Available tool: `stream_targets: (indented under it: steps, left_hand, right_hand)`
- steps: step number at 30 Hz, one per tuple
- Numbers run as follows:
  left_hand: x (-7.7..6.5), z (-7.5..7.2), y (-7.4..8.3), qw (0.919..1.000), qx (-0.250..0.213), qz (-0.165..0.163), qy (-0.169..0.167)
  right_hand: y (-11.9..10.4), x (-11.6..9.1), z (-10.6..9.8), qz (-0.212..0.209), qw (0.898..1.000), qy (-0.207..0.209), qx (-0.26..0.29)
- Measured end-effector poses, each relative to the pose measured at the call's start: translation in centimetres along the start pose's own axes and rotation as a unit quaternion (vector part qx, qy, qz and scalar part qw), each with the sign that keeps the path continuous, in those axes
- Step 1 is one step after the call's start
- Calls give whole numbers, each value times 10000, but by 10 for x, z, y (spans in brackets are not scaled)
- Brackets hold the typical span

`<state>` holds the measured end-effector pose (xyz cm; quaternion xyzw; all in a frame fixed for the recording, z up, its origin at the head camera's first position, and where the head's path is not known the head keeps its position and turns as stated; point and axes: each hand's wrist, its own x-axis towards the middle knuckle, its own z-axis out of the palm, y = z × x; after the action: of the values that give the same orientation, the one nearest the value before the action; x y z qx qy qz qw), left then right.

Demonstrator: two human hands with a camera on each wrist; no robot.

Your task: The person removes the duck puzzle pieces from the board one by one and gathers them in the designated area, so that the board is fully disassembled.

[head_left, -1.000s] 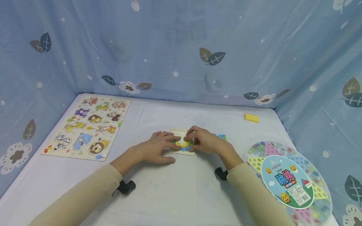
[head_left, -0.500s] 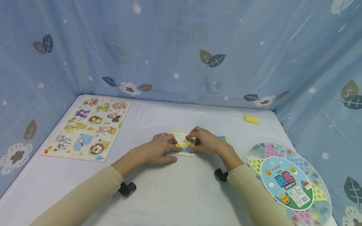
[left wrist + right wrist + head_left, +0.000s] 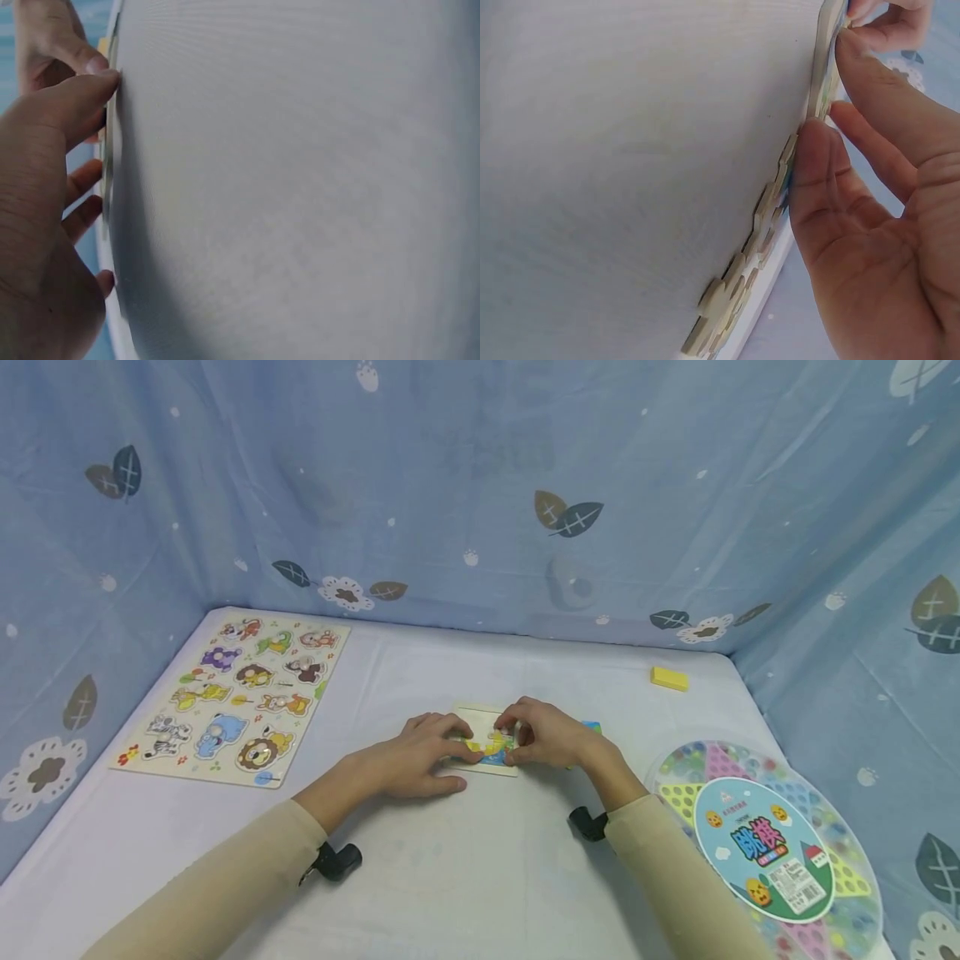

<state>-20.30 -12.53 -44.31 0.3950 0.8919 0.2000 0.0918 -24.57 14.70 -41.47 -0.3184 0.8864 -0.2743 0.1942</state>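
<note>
In the head view, a small wooden jigsaw puzzle (image 3: 495,752) with yellow, blue and green pieces lies in its pale frame (image 3: 483,712) at mid-table. My left hand (image 3: 416,758) grips its left side, thumb and fingers bent over the board. My right hand (image 3: 555,733) pinches at a piece by the right side with thumb and index finger; that piece is mostly hidden. The two thumbs almost meet at the near edge in the left wrist view. Loose puzzle pieces (image 3: 727,296) lie in a row beside the right hand in the right wrist view.
A wooden animal peg board (image 3: 232,697) lies at the left. A round Chinese checkers set (image 3: 765,847) is at the right front, and a yellow block (image 3: 669,678) lies at the back right. Blue patterned curtain (image 3: 450,485) stands behind the white table.
The fingers of both hands have drawn slightly apart, so more of the puzzle's upper middle shows. The right hand has shifted a little rightward, covering more of the loose pieces.
</note>
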Motion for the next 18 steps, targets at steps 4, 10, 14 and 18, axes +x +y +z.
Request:
stream_targets:
  steps: [4, 10, 14, 18]
  left_hand:
    - [0, 1, -2, 10000, -14, -20, -4]
    - [-2, 2, -3, 10000, -36, -34, 1]
    - [-2, 3, -4, 10000, -32, 3, 27]
    - [-3, 4, -6, 10000, -59, 22, 32]
  right_hand:
    - [0, 0, 0, 40, 9999, 58, 96]
    - [0, 1, 0, -91, 9999, 113, 92]
    - [1, 1, 2, -239, 9995, 171, 148]
    - [2, 1, 3, -394, 9986, 325, 160]
